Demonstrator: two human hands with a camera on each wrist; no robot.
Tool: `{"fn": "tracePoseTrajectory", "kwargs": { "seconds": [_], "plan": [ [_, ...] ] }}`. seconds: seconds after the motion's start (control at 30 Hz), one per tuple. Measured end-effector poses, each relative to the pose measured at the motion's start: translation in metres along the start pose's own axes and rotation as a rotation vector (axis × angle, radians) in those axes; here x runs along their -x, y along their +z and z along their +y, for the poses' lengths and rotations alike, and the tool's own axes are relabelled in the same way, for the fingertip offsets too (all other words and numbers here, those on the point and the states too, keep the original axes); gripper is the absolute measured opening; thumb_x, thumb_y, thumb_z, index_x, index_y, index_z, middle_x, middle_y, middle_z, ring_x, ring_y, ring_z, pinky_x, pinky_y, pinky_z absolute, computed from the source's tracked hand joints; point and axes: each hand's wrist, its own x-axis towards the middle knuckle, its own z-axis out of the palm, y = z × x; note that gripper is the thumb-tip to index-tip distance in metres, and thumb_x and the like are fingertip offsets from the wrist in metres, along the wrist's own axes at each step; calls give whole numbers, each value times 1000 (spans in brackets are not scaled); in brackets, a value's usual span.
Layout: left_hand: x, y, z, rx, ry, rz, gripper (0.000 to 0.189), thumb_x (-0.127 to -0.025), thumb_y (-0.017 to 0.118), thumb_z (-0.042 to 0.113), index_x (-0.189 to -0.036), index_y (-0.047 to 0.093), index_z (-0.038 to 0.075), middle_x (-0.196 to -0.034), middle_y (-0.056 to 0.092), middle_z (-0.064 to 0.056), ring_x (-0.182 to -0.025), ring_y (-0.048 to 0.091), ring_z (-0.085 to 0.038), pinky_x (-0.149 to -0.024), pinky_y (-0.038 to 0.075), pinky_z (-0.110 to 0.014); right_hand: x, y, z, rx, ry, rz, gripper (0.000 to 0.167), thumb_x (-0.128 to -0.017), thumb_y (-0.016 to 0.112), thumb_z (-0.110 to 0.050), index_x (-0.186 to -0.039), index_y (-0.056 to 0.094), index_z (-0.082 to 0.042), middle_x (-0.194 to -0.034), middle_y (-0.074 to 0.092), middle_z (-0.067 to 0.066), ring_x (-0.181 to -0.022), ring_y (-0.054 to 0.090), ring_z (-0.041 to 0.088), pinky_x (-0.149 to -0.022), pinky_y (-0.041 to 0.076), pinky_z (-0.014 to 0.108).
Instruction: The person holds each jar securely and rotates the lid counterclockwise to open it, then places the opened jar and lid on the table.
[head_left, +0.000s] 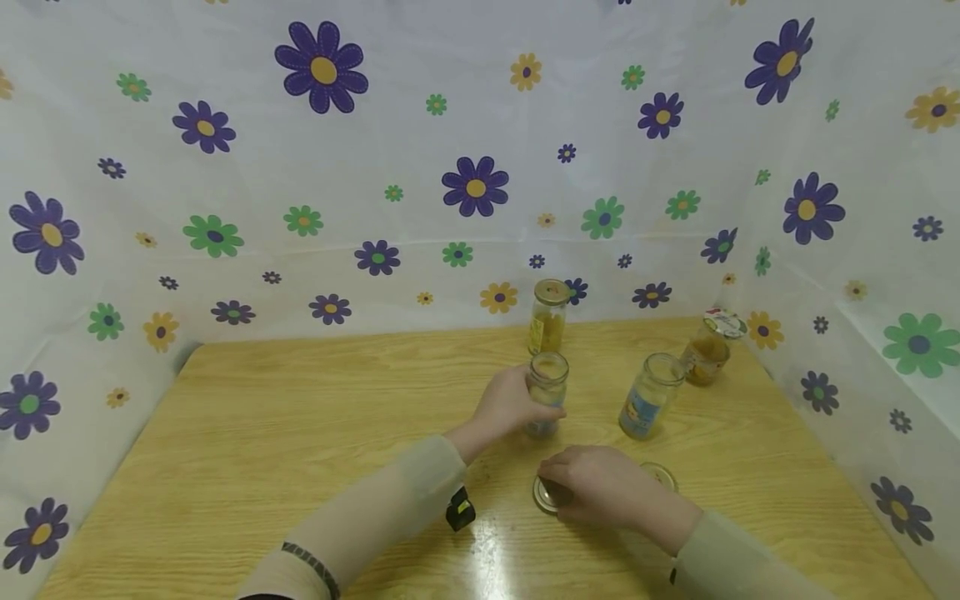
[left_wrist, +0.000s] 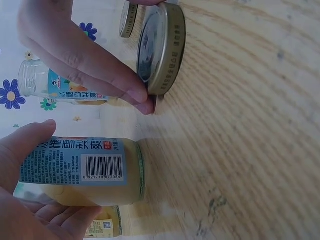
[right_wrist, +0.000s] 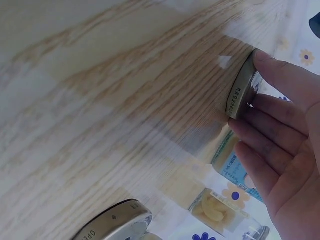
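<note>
While left hand [head_left: 510, 402] curls round: snow-pear jar [left_wrist: 102, 167], nearer table's back edge [head_left: 360, 340]
Right hand [head_left: 603, 483], half-curled, pinches: gold lid [left_wrist: 162, 55]

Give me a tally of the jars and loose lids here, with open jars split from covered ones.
Open jars: 2 (held jar, standing open jar)
Covered jars: 2 (gold-topped jar, patterned-top jar)
Loose lids: 2 (held lid, other lid)
Total: 6

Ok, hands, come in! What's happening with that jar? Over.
Left hand grips open jar. Right hand pinches lid, apart from the jar. Second lid close by that hand.
</note>
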Motion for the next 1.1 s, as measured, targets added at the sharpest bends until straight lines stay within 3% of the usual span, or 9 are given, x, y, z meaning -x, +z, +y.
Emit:
{"fn": "tracePoseTrajectory", "kwargs": {
  "seconds": [0.27, 0.6, 1.1],
  "plan": [
    [2, 2, 3, -3, 5, 8, 50, -79, 96, 27, -119, 72, 9, -114, 79, -8, -105, 75, -25, -94, 62, -42, 0, 0, 1, -17, 2, -1, 46, -81, 93, -22, -123, 75, -10, -119, 80, 4, -106, 76, 19, -90, 64, 32],
    [9, 6, 6, -53, 41, 2, 47, -75, 98, 28, -111, 73, 9, -106, 79, -7, -94, 73, -21, -87, 61, -37, 0, 2, 2, -7, -12, 19, 42, -81, 91, -19, -119, 75, -11, -111, 79, 0, -99, 75, 14, -85, 63, 29],
    [6, 4, 7, -8, 24, -43, 49, -77, 96, 23, -117, 71, 9, -114, 79, -9, -106, 73, -26, -95, 60, -42, -1, 1, 2, -20, -4, 5, 41, -82, 91, -18, -119, 75, -11, -111, 80, 0, -99, 75, 14, -84, 63, 30]
  ]
}}
